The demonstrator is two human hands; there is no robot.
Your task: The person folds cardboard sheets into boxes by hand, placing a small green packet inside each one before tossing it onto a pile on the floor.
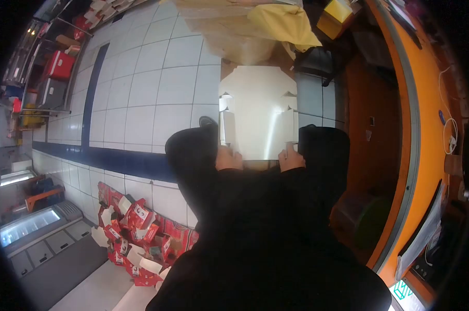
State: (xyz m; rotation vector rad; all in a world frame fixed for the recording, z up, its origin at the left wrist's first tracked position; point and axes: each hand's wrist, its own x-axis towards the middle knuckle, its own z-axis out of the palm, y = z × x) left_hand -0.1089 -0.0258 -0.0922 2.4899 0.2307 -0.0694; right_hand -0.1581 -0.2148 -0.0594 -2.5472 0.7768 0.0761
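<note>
A flat, unfolded cardboard box blank [257, 103], white on its upper face with notched edges and small cut flaps, lies in front of my knees. At its near left corner my left hand [229, 158] is closed on the edge, fingers curled. My right hand [291, 158] grips the near right corner in the same way. A bright streak of light runs along the right half of the board. The undersides of both hands are hidden.
Folded red-and-white boxes [141, 238] are heaped at the lower left. Brown wrapping and a yellow bag [286, 23] lie beyond the blank. An orange counter [410, 129] runs along the right. Metal shelving with a red box [60, 65] stands at the far left over the tiled floor [141, 93].
</note>
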